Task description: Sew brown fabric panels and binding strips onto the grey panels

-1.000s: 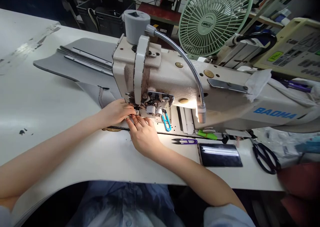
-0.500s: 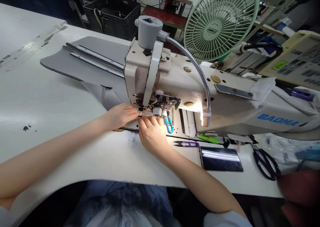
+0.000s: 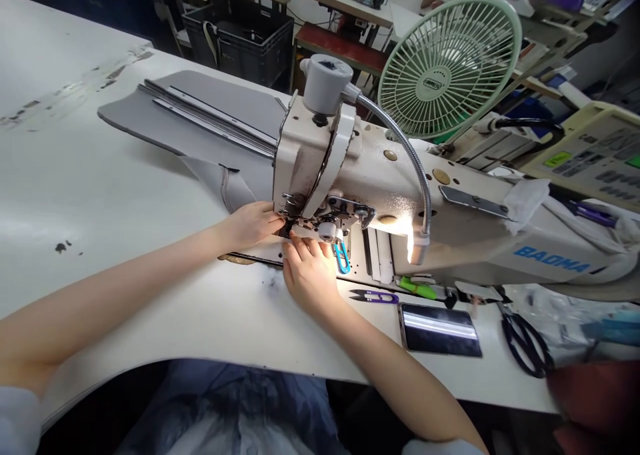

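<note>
A sewing machine head (image 3: 295, 155) stands over a piece of grey fabric (image 3: 200, 145), which spreads out to its left and back. My left hand (image 3: 253, 228) lies at the fabric's near edge, its fingers pressed together beside the needle area. Close on the right, my right hand (image 3: 310, 275) has its fingers bent under the machine's front parts. The fingertips of both hands are partly covered by the machine, and what the right fingers hold is hidden. Blue thread snips (image 3: 343, 258) lie just right of my right fingers.
Purple-handled snips (image 3: 375, 297), a phone (image 3: 440, 330), a green-handled tool (image 3: 417, 287) and black-handled scissors (image 3: 527, 345) lie to the right on the white table (image 3: 150, 308). Behind the machine are a green fan (image 3: 450, 68), a control box (image 3: 590, 155) and a dark crate (image 3: 240, 41).
The camera view has shifted, so the machine sits slightly further right and lower. Both hands stay by the needle area, with little visible movement of their own.
</note>
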`<action>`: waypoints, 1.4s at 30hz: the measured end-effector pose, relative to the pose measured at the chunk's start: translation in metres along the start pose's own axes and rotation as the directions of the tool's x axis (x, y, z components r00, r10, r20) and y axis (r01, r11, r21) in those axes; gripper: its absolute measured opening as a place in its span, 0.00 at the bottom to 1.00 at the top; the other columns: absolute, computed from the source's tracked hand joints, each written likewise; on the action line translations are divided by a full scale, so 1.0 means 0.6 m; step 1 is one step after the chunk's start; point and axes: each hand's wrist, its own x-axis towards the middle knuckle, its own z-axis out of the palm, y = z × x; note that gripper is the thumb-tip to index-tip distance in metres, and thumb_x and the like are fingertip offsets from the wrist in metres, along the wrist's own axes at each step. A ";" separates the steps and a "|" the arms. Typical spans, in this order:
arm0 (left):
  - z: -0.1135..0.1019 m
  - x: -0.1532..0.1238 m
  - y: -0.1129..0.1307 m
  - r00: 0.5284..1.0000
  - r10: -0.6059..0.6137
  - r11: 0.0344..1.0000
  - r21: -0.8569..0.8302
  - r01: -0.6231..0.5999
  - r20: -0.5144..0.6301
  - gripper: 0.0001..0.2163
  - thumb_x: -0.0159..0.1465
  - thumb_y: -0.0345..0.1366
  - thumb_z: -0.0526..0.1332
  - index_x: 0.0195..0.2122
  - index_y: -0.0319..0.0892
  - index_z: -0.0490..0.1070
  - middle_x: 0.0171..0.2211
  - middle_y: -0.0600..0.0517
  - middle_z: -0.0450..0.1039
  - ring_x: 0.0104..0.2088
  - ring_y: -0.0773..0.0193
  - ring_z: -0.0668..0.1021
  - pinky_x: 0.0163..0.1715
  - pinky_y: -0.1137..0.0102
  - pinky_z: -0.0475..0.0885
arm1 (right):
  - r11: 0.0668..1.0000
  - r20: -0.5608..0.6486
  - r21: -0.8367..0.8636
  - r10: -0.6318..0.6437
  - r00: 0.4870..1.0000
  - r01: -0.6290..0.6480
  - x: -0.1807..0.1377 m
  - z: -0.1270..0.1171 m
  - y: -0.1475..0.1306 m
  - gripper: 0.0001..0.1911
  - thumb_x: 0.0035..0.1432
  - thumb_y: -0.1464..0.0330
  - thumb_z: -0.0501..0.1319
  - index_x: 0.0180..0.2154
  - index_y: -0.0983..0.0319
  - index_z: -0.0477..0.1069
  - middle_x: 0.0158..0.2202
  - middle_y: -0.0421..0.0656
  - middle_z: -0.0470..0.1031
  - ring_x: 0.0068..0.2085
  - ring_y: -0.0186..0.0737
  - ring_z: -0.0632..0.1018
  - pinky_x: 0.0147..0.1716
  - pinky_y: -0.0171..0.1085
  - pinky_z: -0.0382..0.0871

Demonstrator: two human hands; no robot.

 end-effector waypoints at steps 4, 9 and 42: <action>-0.009 -0.004 0.007 1.000 -0.001 0.999 -0.046 0.002 0.015 0.09 0.71 0.30 0.53 0.40 0.40 0.74 0.34 0.50 0.75 0.37 0.60 0.72 0.38 0.65 0.65 | 1.000 -0.011 -0.015 -0.003 1.000 0.003 -0.001 0.002 -0.001 0.15 0.68 0.70 0.53 0.52 0.65 0.71 0.61 0.52 0.70 0.52 0.51 0.70 0.48 0.48 0.61; -0.008 -0.004 0.011 0.999 -0.049 0.997 -0.057 0.049 0.014 0.09 0.71 0.31 0.53 0.39 0.40 0.73 0.33 0.50 0.74 0.37 0.59 0.72 0.38 0.65 0.65 | 1.000 -0.023 0.007 -0.002 1.000 0.002 0.000 0.003 0.002 0.15 0.68 0.69 0.54 0.52 0.64 0.72 0.61 0.51 0.71 0.52 0.51 0.70 0.48 0.48 0.62; -0.346 -0.482 0.042 0.744 -0.666 0.740 0.084 0.667 -0.041 0.19 0.67 0.39 0.54 0.57 0.68 0.67 0.39 0.63 0.80 0.40 0.57 0.79 0.46 0.62 0.64 | 0.943 -0.008 -0.062 -0.327 0.945 0.326 0.087 0.003 -0.059 0.19 0.69 0.77 0.50 0.57 0.64 0.67 0.62 0.51 0.68 0.67 0.44 0.62 0.57 0.43 0.65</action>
